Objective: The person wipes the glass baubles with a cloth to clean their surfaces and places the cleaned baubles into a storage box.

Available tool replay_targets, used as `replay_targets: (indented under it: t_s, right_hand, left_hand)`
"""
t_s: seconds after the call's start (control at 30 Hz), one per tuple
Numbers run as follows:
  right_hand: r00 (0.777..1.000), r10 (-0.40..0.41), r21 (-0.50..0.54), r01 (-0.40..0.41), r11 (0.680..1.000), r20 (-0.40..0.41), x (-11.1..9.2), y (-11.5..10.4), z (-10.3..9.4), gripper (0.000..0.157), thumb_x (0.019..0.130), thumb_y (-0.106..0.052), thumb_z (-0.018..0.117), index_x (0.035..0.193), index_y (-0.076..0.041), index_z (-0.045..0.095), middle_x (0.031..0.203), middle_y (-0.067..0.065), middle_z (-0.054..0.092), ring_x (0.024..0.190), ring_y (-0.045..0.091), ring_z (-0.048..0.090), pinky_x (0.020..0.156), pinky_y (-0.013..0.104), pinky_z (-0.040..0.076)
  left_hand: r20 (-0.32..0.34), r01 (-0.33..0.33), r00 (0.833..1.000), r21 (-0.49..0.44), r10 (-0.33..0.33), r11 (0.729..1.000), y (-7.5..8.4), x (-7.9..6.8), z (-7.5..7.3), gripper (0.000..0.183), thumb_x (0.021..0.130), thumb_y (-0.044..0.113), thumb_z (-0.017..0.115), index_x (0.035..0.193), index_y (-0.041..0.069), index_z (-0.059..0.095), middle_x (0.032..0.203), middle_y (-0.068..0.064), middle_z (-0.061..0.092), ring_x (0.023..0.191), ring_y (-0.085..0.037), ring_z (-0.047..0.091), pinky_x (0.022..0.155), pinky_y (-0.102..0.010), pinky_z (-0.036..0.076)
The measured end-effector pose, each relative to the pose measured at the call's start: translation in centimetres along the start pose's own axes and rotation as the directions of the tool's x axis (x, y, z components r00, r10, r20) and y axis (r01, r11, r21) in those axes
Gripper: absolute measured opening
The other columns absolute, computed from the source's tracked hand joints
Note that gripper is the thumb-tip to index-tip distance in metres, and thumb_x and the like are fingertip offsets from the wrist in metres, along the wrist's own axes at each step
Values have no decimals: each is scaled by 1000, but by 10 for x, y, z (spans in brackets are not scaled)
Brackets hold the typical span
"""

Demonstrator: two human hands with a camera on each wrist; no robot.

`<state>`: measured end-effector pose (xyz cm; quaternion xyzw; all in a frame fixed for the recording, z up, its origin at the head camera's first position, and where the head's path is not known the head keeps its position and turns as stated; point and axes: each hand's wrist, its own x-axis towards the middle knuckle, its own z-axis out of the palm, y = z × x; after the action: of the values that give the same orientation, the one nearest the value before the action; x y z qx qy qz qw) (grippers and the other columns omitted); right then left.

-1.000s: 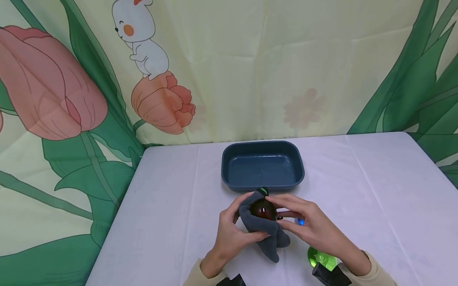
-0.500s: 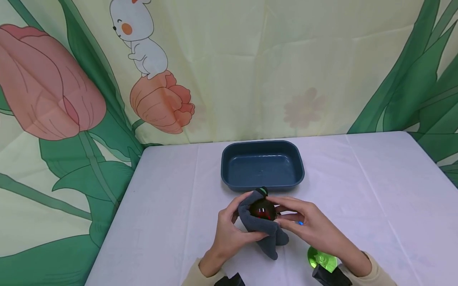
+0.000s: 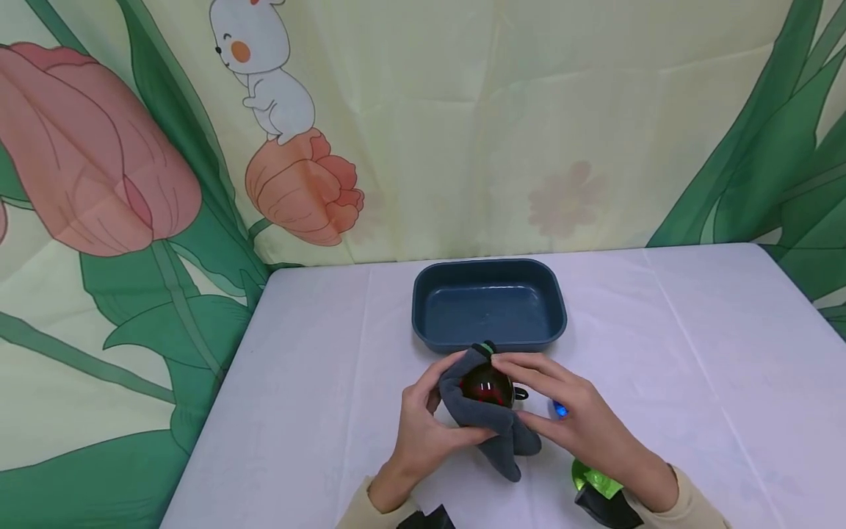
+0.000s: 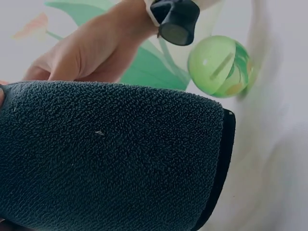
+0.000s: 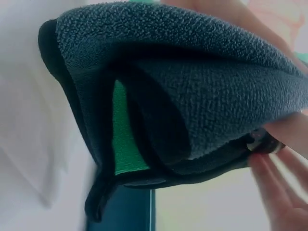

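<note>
A shiny dark red ball (image 3: pixel 485 383) with a small black loop (image 3: pixel 521 394) on its right side is wrapped in a dark grey towelling cloth (image 3: pixel 459 397). My left hand (image 3: pixel 419 422) grips the cloth from the left, thumb in front and fingers behind. From the right, my right hand (image 3: pixel 584 411) holds the ball and cloth between its fingertips above and its thumb below. The cloth's black-edged fold hangs beneath. In the right wrist view a green patch (image 5: pixel 124 139) shows inside the folds. The cloth hides most of the ball in both wrist views.
A dark blue rectangular tray (image 3: pixel 489 312) stands just beyond the hands. A clear green ball (image 4: pixel 216 67) lies on the white-covered table (image 3: pixel 317 411) beside the right wrist. Something shiny and blue (image 3: pixel 560 409) shows behind the right hand. A printed curtain (image 3: pixel 449 147) hangs behind.
The right fingers and thumb have spread farther apart, baring the black loop at the ball's side. The left hand keeps its hold on the cloth almost unmoved.
</note>
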<state>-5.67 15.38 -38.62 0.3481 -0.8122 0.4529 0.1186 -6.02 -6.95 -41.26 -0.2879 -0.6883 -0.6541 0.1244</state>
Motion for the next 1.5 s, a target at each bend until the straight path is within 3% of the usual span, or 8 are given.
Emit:
replay_targets:
  t_s: [0.1,0.2,0.47,1.23,1.37,1.47,1.5]
  right_hand:
    - [996,-87,-9,87,996,-19,0,1,1,49,95,-39,59,134,-10,63,135,5,60,128,9,54,99,14,47]
    - [990,-138,-8,138,990,-22,0,1,2,48,98,-39,56,132,-6,63,134,8,60,127,11,55,100,14,46]
    - [985,-171,-77,170,982,-6,-1,-3,1,49,99,-39,52,134,-5,61,135,10,59,125,14,57,101,13,45]
    - [997,-74,-106,77,991,36,-1,-5,-2,55,98,-46,49,137,-9,59,136,7,59,125,12,57,99,11,46]
    - [1000,-18,-50,19,999,13,-1,-6,-1,56,87,-17,76,139,-10,57,132,7,61,116,11,63,94,11,49]
    - [999,42,16,-42,999,10,-1,-7,-1,73,73,9,80,140,-10,56,130,8,62,111,9,66,88,13,53]
    - [998,58,30,-58,998,14,-2,-7,-1,72,75,8,80,140,-10,56,130,8,62,110,8,66,86,14,55]
  left_hand:
    - [3,-15,1000,14,15,1000,2,1,-1,82,64,-6,89,137,1,53,125,-18,67,112,-24,67,97,-35,55]
    - [7,-18,1000,21,18,1000,3,2,-1,83,64,-5,90,138,2,53,125,-18,67,112,-25,67,96,-35,56]
    - [13,6,1000,11,-6,1000,4,-1,-1,83,65,-5,89,139,2,52,126,-18,66,112,-24,67,96,-36,56]
    - [5,13,1000,26,-13,1000,1,0,1,81,66,-3,89,138,3,52,125,-16,67,109,-24,68,93,-36,58]
    - [6,16,1000,30,-17,999,1,-1,1,81,66,-2,89,138,3,53,126,-16,67,110,-24,68,93,-36,57]
    - [6,21,1000,39,-21,999,1,-1,1,81,66,-2,90,138,3,53,127,-16,66,110,-24,68,95,-36,57]
    - [7,21,1000,43,-21,999,1,-1,1,82,66,-2,90,138,3,53,127,-16,66,111,-24,68,95,-37,57]
